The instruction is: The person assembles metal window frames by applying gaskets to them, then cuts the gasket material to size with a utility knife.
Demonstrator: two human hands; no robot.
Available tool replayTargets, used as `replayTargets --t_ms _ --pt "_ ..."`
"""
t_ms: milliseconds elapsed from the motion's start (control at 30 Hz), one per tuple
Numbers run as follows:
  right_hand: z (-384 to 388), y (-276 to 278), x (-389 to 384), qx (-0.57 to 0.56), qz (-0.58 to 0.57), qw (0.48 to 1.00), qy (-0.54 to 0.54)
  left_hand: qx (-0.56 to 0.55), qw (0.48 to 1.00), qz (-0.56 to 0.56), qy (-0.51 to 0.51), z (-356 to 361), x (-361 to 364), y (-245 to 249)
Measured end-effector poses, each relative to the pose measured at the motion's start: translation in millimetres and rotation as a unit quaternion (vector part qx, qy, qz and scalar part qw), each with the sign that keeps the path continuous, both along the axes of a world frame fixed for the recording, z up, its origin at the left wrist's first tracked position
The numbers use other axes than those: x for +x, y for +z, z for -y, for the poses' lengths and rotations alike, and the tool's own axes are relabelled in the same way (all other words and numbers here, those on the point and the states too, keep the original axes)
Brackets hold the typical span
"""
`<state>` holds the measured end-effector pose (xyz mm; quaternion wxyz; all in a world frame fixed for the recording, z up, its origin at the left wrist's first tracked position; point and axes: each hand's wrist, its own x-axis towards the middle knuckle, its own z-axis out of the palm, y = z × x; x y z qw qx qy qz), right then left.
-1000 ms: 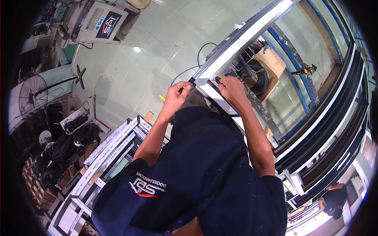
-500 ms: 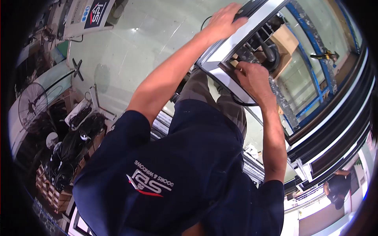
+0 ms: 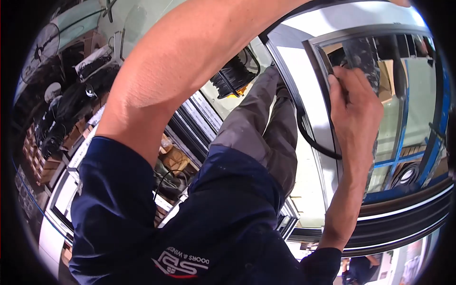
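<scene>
My right hand [image 3: 355, 102] is closed, thumb and fingers pinched on a thin dark strip [image 3: 326, 61] at the inner edge of a white-and-dark window frame [image 3: 298, 66]. Much of that strip is hidden by the hand. A thicker black rubbery length [image 3: 313, 142] loops off the frame's near side and passes behind my right wrist. My left arm stretches across the top of the view. Only a sliver of my left hand [image 3: 400, 2] shows at the top edge, over the frame's far part; what it holds is out of sight.
A blue metal stand [image 3: 402, 123] holds the frame, with a cardboard box [image 3: 387, 83] below it. Long dark profiles [image 3: 403, 209] lie on the right. A coil of black cord [image 3: 232, 78] stands by my legs. Another person [image 3: 359, 270] is at the lower right.
My view has moved in closer to the frame. The left hand has slid almost out of view at the top. My right hand stays pinched at the frame's inner edge.
</scene>
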<state>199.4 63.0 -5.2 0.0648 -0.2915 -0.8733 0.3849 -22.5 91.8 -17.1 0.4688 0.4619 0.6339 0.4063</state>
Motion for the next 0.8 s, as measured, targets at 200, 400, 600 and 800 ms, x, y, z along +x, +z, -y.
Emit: replayTargets --t_ms 200,400,600,800 --pt "2 -2 -5 -0.030 0.006 1.000 0.006 0.055 0.985 -0.162 0.006 -38 -10 -59" --pt "1 -11 -5 -0.046 -0.040 0.998 -0.003 0.022 0.987 -0.158 0.027 -36 -6 -48" --pt "-9 -15 -3 -0.075 -0.069 0.994 0.028 0.021 0.983 -0.177 0.043 -37 -5 -48" --pt "-28 -13 -6 -0.111 -0.067 0.990 0.061 0.021 0.983 -0.176 0.056 -39 -5 -52"
